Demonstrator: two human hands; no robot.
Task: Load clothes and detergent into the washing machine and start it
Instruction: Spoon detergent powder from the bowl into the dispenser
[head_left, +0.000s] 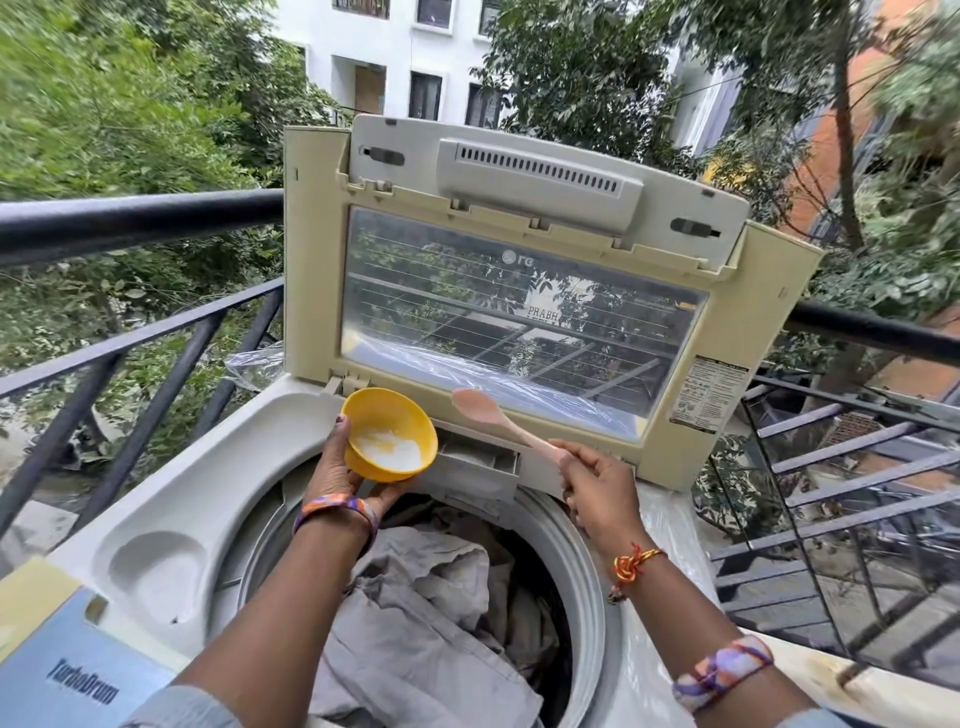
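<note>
A top-loading washing machine (171, 499) stands in front of me with its lid (519, 291) raised upright. Grey clothes (426, 613) fill the drum. My left hand (337, 467) holds a yellow bowl (392, 415) tilted toward me, with white detergent powder (392, 449) in its bottom. My right hand (592, 483) grips the handle of a pink plastic spoon (488, 410), whose empty scoop points up and left over the pulled-out detergent drawer (483, 462) at the back rim of the drum.
A black metal balcony railing (130, 218) runs behind and beside the machine. A blue control panel (78, 675) marked TurboDrum sits at the lower left. Clear plastic wrap (254, 364) lies behind the lid. Trees and buildings lie beyond.
</note>
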